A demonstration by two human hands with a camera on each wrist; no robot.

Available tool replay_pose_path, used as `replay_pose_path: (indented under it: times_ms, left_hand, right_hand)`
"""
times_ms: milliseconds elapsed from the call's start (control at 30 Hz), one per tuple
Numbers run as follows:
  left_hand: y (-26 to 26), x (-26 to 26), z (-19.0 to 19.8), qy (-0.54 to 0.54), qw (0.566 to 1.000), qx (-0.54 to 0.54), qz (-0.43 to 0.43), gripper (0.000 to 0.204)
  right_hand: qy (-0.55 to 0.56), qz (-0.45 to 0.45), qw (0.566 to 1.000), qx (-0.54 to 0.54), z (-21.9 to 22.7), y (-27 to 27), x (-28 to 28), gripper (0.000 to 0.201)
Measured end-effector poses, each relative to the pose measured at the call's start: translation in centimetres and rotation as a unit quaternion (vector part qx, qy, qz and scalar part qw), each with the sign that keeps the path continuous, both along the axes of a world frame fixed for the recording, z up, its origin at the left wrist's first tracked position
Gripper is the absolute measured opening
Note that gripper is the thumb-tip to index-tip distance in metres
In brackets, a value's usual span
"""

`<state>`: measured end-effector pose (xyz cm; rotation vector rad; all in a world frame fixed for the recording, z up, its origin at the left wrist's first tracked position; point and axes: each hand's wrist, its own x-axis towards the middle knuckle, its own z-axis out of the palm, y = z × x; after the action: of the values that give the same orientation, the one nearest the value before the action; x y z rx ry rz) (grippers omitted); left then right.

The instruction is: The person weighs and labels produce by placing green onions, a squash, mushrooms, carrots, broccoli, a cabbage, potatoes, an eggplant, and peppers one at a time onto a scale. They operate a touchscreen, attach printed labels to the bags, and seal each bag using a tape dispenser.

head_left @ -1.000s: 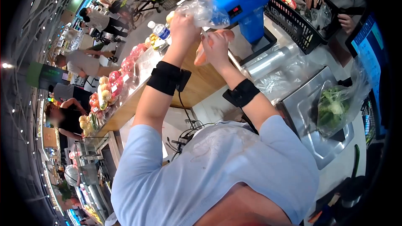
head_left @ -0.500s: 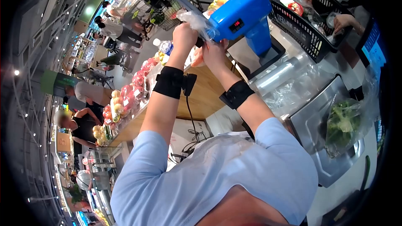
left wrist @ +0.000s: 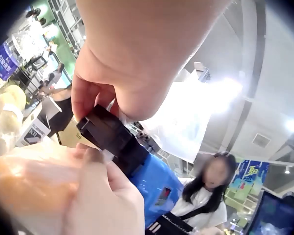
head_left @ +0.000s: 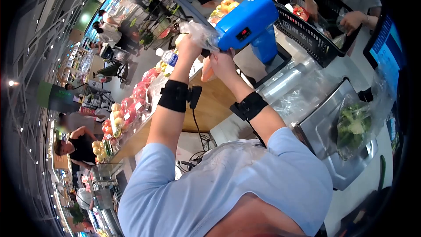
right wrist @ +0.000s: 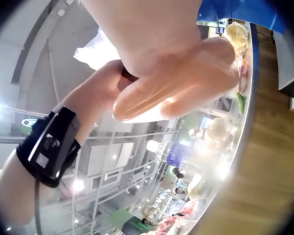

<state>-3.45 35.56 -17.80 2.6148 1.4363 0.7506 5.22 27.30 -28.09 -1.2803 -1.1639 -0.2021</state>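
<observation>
In the head view my left hand [head_left: 189,48] grips the gathered top of a clear plastic bag [head_left: 199,34] beside the front end of a blue device [head_left: 247,22]. Just right of it, my right hand [head_left: 222,64] holds the bag below its neck, with elongated orange produce [head_left: 207,70] hanging inside. The left wrist view has the device's black end [left wrist: 115,142] between my left hand [left wrist: 132,63] and right hand [left wrist: 107,205]. Up close in the right wrist view, the bagged produce [right wrist: 181,88] lies against my right hand [right wrist: 147,34]; the fingertips are hidden.
Bagged leafy greens [head_left: 353,125] lie on a metal scale [head_left: 315,125] at right. A plastic roll [head_left: 283,83] lies nearby. Another person's hands reach into a black basket [head_left: 302,33]. Packed fruit [head_left: 128,109] and a bottle [head_left: 169,57] line the counter at left.
My hands have come together at the device's black end with the bag neck. The orange produce has dropped lower behind my right hand, and the head view has shifted.
</observation>
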Motion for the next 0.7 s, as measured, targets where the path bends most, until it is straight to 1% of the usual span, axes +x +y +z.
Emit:
replay_pose_path:
  times_ms: [33,67,100,133,167,200,233,267,300,333,400,433,467,500,533,567,600,633,667,700]
  left_hand:
    - [-0.3,-0.4,-1.2,-0.117,0.984,0.083,-0.104,0.028]
    - [-3.7,0.3,1.2,-0.048,0.984,0.140,-0.096,0.027]
    - [-4.5,0.5,1.2,-0.020,0.963,0.244,-0.113,0.024]
    - [-5.2,0.9,1.0,0.006,0.929,0.344,-0.133,0.022]
    - [-7.2,1.2,1.1,-0.033,0.960,0.258,-0.105,0.021]
    - [-9.3,1.6,0.9,-0.068,0.981,0.164,-0.082,0.021]
    - [-9.9,1.7,0.6,-0.027,0.991,0.113,-0.063,0.017]
    - [-10.6,2.4,1.0,-0.014,0.990,0.082,-0.110,0.018]
    - [-9.7,3.1,0.4,-0.129,0.976,-0.025,-0.172,0.017]
    - [-9.0,3.8,-0.4,-0.237,0.936,-0.137,-0.222,0.015]
    - [-9.5,6.4,0.8,-0.169,0.937,-0.023,-0.306,0.013]
    - [-9.3,7.6,0.8,-0.216,0.916,-0.131,-0.313,0.013]
    - [-9.3,9.0,1.2,-0.198,0.907,-0.061,-0.367,0.013]
    - [-8.8,10.4,1.7,-0.103,0.909,0.093,-0.392,0.013]
    - [-8.2,11.8,1.6,-0.016,0.881,0.248,-0.403,0.013]
    - [-7.4,13.8,1.3,0.030,0.903,0.165,-0.395,0.016]
    - [-7.0,16.3,1.1,0.079,0.917,0.087,-0.382,0.024]
    - [-7.6,18.1,0.8,-0.155,0.878,-0.149,-0.428,0.024]
    - [-8.1,19.7,0.7,-0.365,0.742,-0.374,-0.421,0.024]
    - [-7.5,21.8,0.1,-0.399,0.701,-0.416,-0.420,0.026]
  right_hand:
    - [0.038,0.056,0.996,-0.053,0.1,-0.8,0.0,0.012]
    - [0.078,0.111,0.985,-0.107,0.1,-1.7,-0.1,0.015]
    - [-0.056,0.096,0.986,-0.121,0.8,-3.1,0.8,0.018]
    - [-0.053,0.084,0.987,-0.127,0.3,-3.5,0.7,0.018]
    - [0.053,0.143,0.982,-0.116,-0.1,-3.2,0.8,0.021]
    - [0.159,0.192,0.963,-0.102,-0.5,-3.3,1.2,0.025]
    - [0.166,0.161,0.966,-0.111,0.8,-5.4,2.1,0.025]
    - [0.107,0.162,0.967,-0.167,4.0,-8.5,3.5,0.028]
    - [0.049,0.165,0.959,-0.225,5.5,-11.0,4.5,0.031]
    - [0.054,0.136,0.960,-0.239,4.7,-12.5,4.9,0.031]
    - [0.063,0.084,0.989,-0.106,3.8,-14.9,5.6,0.037]
    - [0.094,0.033,0.992,-0.079,3.9,-16.1,5.7,0.037]
    - [0.097,-0.002,0.991,-0.088,4.5,-17.7,6.5,0.037]
    - [0.085,-0.023,0.995,-0.046,5.1,-19.5,7.2,0.033]
    - [0.071,-0.043,0.997,-0.009,5.3,-21.4,7.4,0.029]
    - [0.089,-0.054,0.995,0.000,5.4,-23.0,7.4,0.023]
    - [0.084,-0.085,0.993,-0.009,6.0,-24.9,7.8,0.023]
    - [0.123,-0.043,0.989,-0.063,6.7,-26.9,8.0,0.018]
    - [0.162,0.003,0.980,-0.114,7.3,-28.3,8.2,0.015]
    - [0.119,-0.052,0.988,-0.080,7.3,-28.9,8.5,0.011]
